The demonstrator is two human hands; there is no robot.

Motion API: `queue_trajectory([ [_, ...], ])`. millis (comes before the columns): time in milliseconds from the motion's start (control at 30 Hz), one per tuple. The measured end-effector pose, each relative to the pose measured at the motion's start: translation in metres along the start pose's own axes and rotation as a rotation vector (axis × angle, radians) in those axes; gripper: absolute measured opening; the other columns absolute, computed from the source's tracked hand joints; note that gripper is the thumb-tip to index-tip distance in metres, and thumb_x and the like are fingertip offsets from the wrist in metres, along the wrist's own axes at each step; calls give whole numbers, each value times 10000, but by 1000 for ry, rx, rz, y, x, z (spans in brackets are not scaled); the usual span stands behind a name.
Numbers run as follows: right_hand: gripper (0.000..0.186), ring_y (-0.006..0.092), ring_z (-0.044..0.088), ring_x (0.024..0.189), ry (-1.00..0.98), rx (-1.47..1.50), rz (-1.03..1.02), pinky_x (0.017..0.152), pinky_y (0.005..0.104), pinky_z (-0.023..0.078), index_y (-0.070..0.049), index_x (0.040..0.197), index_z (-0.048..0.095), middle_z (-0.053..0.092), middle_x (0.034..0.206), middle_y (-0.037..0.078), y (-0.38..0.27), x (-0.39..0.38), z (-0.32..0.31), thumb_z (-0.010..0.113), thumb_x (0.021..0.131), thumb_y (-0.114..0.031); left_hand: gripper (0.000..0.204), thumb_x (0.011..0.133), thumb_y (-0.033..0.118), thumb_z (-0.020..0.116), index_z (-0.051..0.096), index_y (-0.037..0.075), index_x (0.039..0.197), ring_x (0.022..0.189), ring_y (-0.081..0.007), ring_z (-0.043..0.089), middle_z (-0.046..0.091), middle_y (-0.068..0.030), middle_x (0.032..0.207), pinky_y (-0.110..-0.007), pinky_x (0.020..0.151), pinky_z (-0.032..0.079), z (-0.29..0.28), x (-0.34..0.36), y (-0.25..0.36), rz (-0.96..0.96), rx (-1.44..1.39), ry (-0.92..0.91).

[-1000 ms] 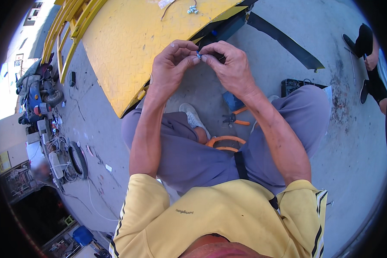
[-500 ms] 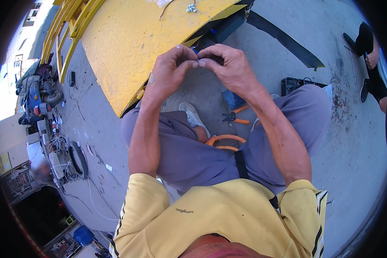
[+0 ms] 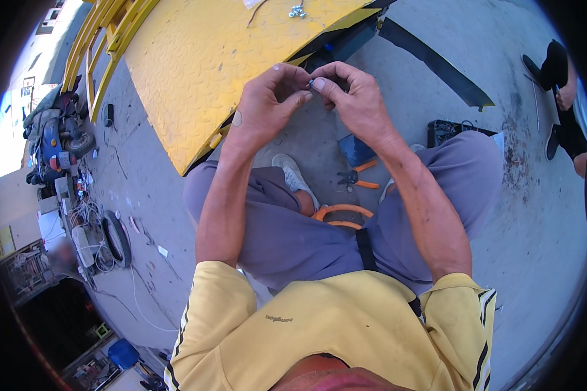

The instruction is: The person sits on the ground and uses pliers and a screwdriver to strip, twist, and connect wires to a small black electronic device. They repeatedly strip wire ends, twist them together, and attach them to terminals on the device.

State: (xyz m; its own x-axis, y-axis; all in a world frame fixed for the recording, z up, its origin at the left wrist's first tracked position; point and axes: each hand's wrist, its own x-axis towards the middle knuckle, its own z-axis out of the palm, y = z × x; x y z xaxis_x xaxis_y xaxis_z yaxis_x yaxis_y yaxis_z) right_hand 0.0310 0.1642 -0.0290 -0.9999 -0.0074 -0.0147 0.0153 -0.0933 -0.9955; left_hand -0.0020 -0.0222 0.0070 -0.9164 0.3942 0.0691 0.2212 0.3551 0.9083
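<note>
My left hand point(image 3: 274, 104) and my right hand point(image 3: 352, 104) meet at the fingertips beside the edge of a yellow treadplate platform point(image 3: 195, 58). A tiny blue-and-silver piece point(image 3: 311, 84) is pinched between them, my right thumb pressed on it; its exact kind is too small to tell. On the platform above lie small silver fasteners point(image 3: 297, 12) and a short brown wire point(image 3: 254, 16). Between my legs on the ground are orange-handled pliers point(image 3: 365, 184), a blue case point(image 3: 353, 150) and a larger orange-handled tool point(image 3: 342, 208).
Yellow railings point(image 3: 107, 45) rise at upper left. A scooter point(image 3: 52, 143), a tire point(image 3: 116, 238) and tangled cables line the left. A black strip point(image 3: 430, 62) lies beyond the platform, a black toolbox point(image 3: 447, 130) by my right knee. A person in black trousers point(image 3: 554, 72) is at far right.
My hands have shifted slightly, ending a little higher and further right. My right thumb now covers more of the small piece, and my left thumb has moved off it.
</note>
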Motion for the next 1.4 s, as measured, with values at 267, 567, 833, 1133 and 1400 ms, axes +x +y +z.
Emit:
queue_trajectory([
  [267, 217, 65, 601, 734, -56, 177, 109, 682, 240, 543, -2, 1125, 718, 683, 881, -4, 3, 3, -4, 674, 1020, -188, 232, 876, -45, 765, 693, 31, 1083, 857, -148, 705, 730, -60, 935, -286, 798, 569, 2, 3, -4, 297, 287, 74],
  [567, 212, 75, 627, 765, -33, 110, 19, 714, 255, 547, -9, 1135, 715, 707, 903, 14, 1, 2, -1, 682, 1022, -186, 221, 894, -35, 772, 705, 9, 1099, 891, -118, 702, 739, -52, 969, -267, 837, 573, 4, 1, -5, 169, 110, 83],
  [833, 158, 185, 727, 894, 94, -214, -313, 797, 314, 569, -6, 1090, 731, 757, 991, 108, -3, -2, 2, 705, 969, -105, 193, 916, -46, 762, 720, 2, 1098, 953, -98, 693, 737, -29, 1027, -252, 886, 572, 1, -1, -1, 15, -1, 74],
  [1133, 159, 169, 725, 892, 66, -122, -306, 807, 303, 578, -11, 1088, 749, 752, 989, 90, -5, -4, 1, 730, 930, -24, 182, 914, -81, 744, 713, -17, 1082, 997, -112, 696, 727, -42, 1063, -261, 926, 573, -1, -1, 1, -10, -178, 50],
  [1400, 151, 175, 725, 869, 90, -193, -371, 774, 300, 577, -15, 1070, 761, 749, 985, 89, -7, -4, 0, 737, 920, -17, 185, 913, -37, 766, 719, -5, 1089, 976, -107, 707, 741, -43, 1035, -261, 914, 582, 0, 0, 0, -9, -159, 56],
])
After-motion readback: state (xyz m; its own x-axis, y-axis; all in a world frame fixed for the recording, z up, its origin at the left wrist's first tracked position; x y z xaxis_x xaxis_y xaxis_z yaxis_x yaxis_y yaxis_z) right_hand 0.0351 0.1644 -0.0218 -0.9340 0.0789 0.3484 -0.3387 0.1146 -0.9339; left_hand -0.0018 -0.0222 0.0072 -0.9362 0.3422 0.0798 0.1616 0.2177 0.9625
